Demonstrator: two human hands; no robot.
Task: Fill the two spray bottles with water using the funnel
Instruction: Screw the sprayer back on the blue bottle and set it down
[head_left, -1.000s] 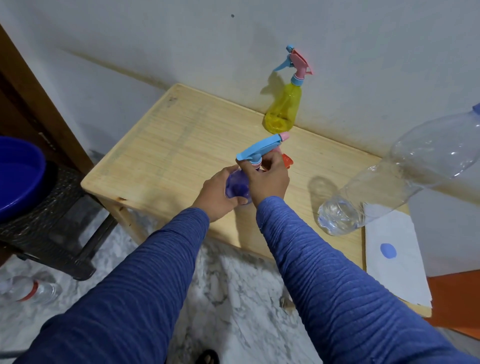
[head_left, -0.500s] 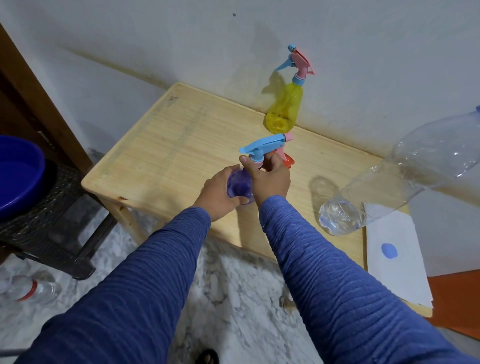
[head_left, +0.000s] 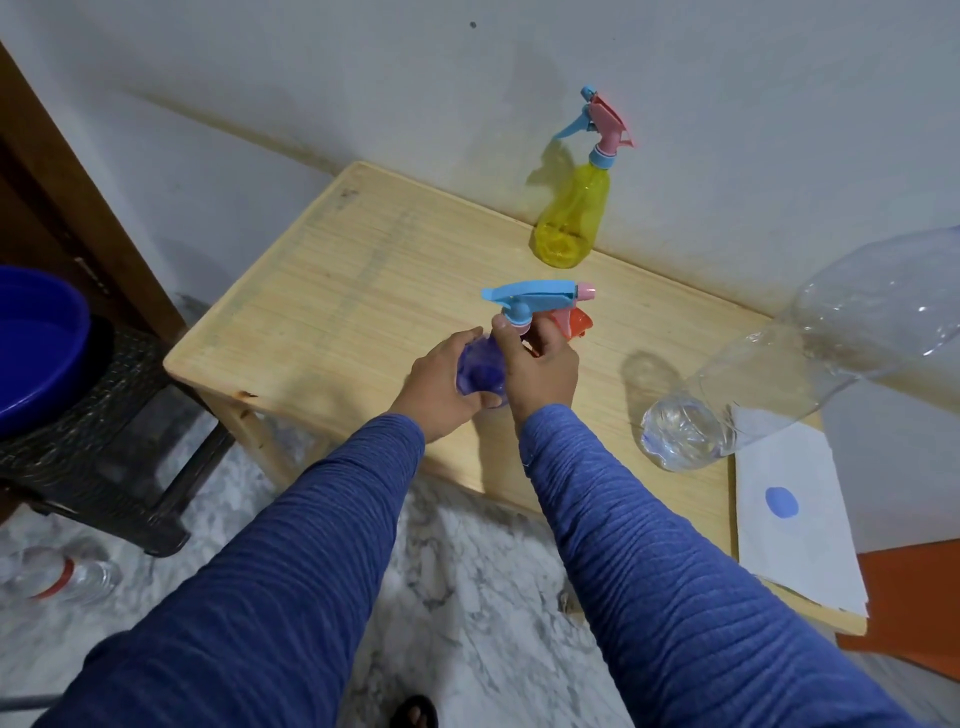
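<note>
While both blue-sleeved arms reach in from the near edge, a pale wooden surface (head_left: 363, 270) set against a white wall (head_left: 311, 78) carries everything. A large clear plastic bottle (head_left: 810, 358) stands toward the surface's right end, a little water pooled in its base, and seems to lean right in the wide lens. A white sheet of paper (head_left: 800, 551) with a blue dot lies just beside that bottle, at the surface's near right corner. Off the surface's left end, a dark blue basin (head_left: 31, 353) sits on a black woven stool (head_left: 104, 431); a small clear bottle (head_left: 67, 577) lies on the marble floor (head_left: 467, 597) below it.

At the surface's far edge, touching the wall, a yellow spray bottle (head_left: 571, 218) stands upright with its pink-and-blue trigger head on. Near the surface's front edge, the left hand (head_left: 441, 384) has its grip wrapped around the purple spray bottle (head_left: 483, 371), holding the body. The right hand (head_left: 540, 364) has its grip closed on that bottle's neck, just under the blue spray head (head_left: 535, 296). An orange funnel (head_left: 571, 322) shows partly behind the right hand, toward the far edge; whether it rests on the surface cannot be told.
</note>
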